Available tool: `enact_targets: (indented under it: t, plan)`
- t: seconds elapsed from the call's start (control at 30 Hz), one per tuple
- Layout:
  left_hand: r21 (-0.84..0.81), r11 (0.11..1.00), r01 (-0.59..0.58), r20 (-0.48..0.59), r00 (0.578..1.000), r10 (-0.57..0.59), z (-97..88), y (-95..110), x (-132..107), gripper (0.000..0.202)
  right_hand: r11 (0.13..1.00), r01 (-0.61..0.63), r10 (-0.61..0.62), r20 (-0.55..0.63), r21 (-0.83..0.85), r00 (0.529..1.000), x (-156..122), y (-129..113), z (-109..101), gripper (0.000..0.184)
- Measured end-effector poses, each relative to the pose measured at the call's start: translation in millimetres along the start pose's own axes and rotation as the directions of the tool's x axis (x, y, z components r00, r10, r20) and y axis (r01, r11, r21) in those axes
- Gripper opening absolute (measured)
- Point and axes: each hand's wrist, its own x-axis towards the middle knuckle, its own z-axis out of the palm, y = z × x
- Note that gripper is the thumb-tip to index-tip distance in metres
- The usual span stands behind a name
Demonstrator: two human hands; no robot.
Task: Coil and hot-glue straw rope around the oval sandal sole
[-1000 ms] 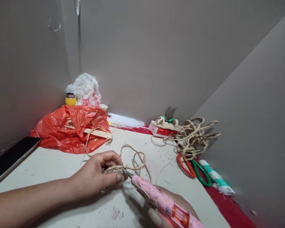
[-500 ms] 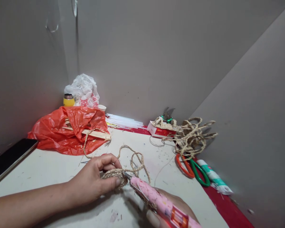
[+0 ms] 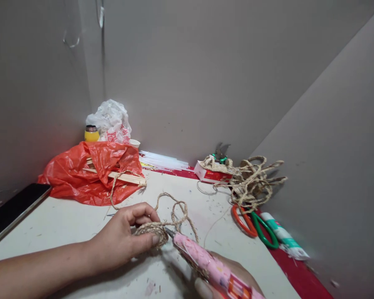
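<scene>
Left hand (image 3: 121, 234): I have the fingers (image 3: 145, 209) closed on the coil (image 3: 151, 229) | Right hand (image 3: 235, 272): I have them wrapped round the glue gun (image 3: 201, 259); nozzle (image 3: 169, 232) at the coil's right edge, contact unclear | Coil: held over the tabletop (image 3: 243, 261); cord (image 3: 185, 212) loops beyond it | Surroundings: red bag (image 3: 71, 166) beyond the left hand; phone (image 3: 15, 207) at far left

Hand cd pass over tabletop (image 3: 235, 249) R of glue gun (image 3: 202, 257), betw it & orange handle (image 3: 251, 233), bar thin strand (image 3: 214, 225); loose rope (image 3: 186, 211) blocks just past gun's tip (image 3: 169, 232), L hand (image 3: 131, 230) beside it, red bag (image 3: 71, 176) farther L.
</scene>
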Motion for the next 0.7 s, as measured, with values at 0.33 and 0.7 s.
enact_targets:
  t: [0.33,0.7]
  plan:
    - [-0.064,0.998,-0.003,-0.021,1.000,0.002,0.2,-1,-1,0.014,0.997,0.070,-0.070,-0.016,-0.007,0.997,-8,15,4,0.053]
    - [-0.155,0.988,-0.029,-0.054,0.998,0.020,-2.9,-7,2,0.018,0.975,0.223,-0.222,0.098,0.000,0.970,2,13,-21,0.054]
